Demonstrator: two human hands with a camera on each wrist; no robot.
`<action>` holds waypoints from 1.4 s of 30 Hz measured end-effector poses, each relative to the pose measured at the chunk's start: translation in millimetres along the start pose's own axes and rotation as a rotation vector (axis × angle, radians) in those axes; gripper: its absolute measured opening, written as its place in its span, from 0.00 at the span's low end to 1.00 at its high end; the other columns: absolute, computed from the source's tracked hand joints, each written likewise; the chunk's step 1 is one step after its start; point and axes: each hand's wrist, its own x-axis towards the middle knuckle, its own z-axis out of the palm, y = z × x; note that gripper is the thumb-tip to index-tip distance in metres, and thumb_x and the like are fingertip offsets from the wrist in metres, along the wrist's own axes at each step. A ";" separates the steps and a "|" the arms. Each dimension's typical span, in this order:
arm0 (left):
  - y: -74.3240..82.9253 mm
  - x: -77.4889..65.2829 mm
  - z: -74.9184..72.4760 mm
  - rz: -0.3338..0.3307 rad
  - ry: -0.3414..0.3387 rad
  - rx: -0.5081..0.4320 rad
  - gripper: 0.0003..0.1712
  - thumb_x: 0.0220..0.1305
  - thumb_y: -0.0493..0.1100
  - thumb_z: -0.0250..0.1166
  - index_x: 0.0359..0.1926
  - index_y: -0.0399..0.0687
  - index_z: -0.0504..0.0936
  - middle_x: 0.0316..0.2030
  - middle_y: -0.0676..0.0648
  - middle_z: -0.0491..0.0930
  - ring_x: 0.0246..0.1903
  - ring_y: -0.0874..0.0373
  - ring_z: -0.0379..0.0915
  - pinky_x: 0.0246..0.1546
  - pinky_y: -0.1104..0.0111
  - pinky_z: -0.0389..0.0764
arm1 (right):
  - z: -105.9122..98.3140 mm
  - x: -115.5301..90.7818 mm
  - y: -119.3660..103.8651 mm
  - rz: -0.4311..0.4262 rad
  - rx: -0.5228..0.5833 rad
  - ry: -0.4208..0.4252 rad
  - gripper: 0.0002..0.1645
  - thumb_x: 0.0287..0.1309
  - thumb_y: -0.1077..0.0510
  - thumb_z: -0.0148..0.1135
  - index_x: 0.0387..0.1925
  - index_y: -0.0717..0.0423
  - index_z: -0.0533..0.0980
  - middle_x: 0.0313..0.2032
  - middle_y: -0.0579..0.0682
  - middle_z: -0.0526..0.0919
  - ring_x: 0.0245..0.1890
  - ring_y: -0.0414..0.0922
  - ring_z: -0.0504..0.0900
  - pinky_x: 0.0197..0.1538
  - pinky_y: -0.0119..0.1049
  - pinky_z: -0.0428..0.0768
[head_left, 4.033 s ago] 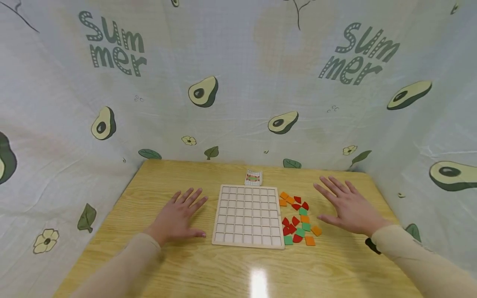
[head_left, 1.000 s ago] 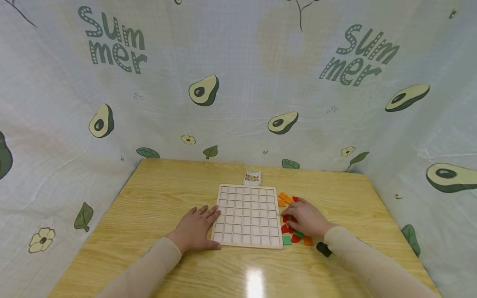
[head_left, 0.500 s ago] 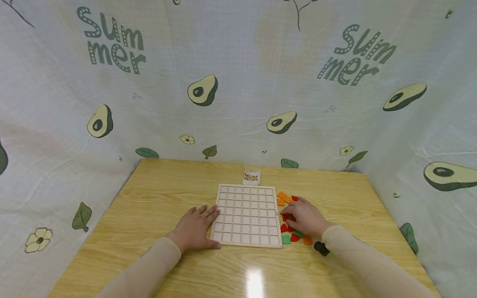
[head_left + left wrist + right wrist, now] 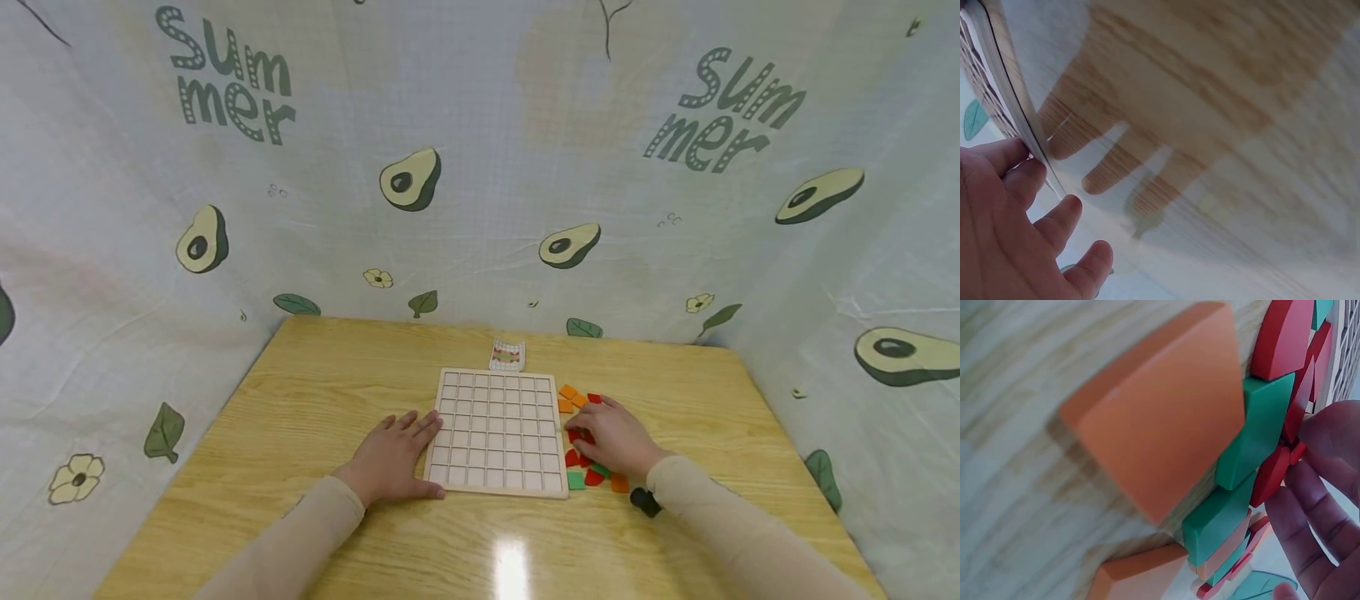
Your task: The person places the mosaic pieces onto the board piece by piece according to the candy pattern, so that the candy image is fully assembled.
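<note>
A pale wooden grid board [image 4: 495,431] lies on the table in the head view. My left hand [image 4: 393,462] rests at its left edge, fingers extended, fingertips touching the rim. On the board's other side, my right hand [image 4: 618,439] reaches down into a loose group of flat coloured pieces. In the right wrist view its thumb and fingertips pinch a small red piece [image 4: 1297,453], mostly hidden by the fingers. Around it lie red curved-edge pieces [image 4: 1282,337], green squares [image 4: 1257,428] and orange squares [image 4: 1160,412]. The right hand covers part of the group in the head view.
A small pattern card [image 4: 507,357] with a red and green design lies just behind the board. Several orange squares [image 4: 567,392] lie by the board's back right corner. A printed cloth [image 4: 480,167] hangs behind and beside the wooden table [image 4: 375,550].
Compared with four seconds ago, both hands have moved inward: the left to the board's edge, the right onto the coloured pieces. Over the last second the hands have hardly moved.
</note>
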 end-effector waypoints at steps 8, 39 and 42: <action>0.6 1.1 -2.1 -0.008 -0.018 -0.015 0.63 0.53 0.85 0.51 0.77 0.47 0.58 0.76 0.48 0.54 0.73 0.43 0.52 0.68 0.44 0.56 | -0.4 2.1 0.9 0.001 0.009 0.007 0.14 0.56 0.54 0.73 0.45 0.49 0.86 0.41 0.44 0.84 0.45 0.46 0.81 0.66 0.61 0.64; -1.5 2.4 1.0 0.011 0.012 -0.025 0.62 0.55 0.82 0.54 0.76 0.44 0.59 0.75 0.46 0.56 0.72 0.41 0.53 0.67 0.44 0.58 | -8.1 11.5 8.7 -0.077 -0.033 -0.022 0.12 0.53 0.51 0.75 0.39 0.49 0.86 0.37 0.42 0.83 0.37 0.42 0.79 0.52 0.47 0.78; -1.9 2.2 2.7 0.015 0.018 -0.027 0.62 0.54 0.82 0.54 0.76 0.45 0.59 0.75 0.46 0.56 0.72 0.42 0.53 0.67 0.44 0.58 | -6.1 9.9 8.3 -0.064 -0.004 -0.048 0.15 0.54 0.53 0.75 0.44 0.48 0.86 0.40 0.41 0.84 0.38 0.41 0.80 0.48 0.43 0.80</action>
